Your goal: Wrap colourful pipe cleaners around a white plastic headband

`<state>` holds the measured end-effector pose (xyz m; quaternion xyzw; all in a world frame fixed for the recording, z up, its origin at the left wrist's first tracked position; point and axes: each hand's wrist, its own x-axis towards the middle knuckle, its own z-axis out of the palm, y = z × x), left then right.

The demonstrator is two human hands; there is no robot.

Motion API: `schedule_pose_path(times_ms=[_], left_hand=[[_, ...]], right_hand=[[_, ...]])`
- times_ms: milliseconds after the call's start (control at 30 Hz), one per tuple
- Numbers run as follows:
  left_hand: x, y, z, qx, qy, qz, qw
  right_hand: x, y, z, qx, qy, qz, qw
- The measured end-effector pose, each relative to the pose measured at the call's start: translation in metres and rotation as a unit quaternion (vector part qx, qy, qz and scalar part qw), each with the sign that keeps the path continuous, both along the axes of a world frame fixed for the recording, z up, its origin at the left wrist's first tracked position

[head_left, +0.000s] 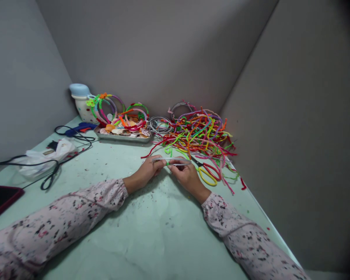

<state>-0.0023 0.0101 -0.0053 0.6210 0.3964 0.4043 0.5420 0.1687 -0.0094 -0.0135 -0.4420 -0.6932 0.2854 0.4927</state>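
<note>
My left hand [149, 170] and my right hand [186, 175] meet above the middle of the table, both with fingers closed on a thin pale hoop [177, 158]. A small bit of green pipe cleaner [167, 163] shows on the hoop between my fingertips. Just past my right hand lie scissors with red and yellow handles [208, 175]. Behind both hands spreads a tangled heap of coloured pipe cleaners [200, 132]. How the green piece passes around the hoop is too small to tell.
A metal tray [122, 137] holds shell-like pieces and wrapped hoops, with grey hoops [160, 124] beside it. Behind stands a blue-lidded container [83, 103]. On the left are a blue tool [78, 128], a plastic bag [41, 157], black cable [58, 165] and a phone [2, 200].
</note>
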Motion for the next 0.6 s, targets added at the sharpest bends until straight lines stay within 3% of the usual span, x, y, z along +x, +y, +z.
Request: schedule_pose_path(times_ms=[600], left_hand=[[0.0000, -0.0071, 0.0085, -0.010, 0.008, 0.012, 1.000]], right_hand=[[-0.0005, -0.0046, 0.0099, 0.042, -0.070, -0.028, 0.996]])
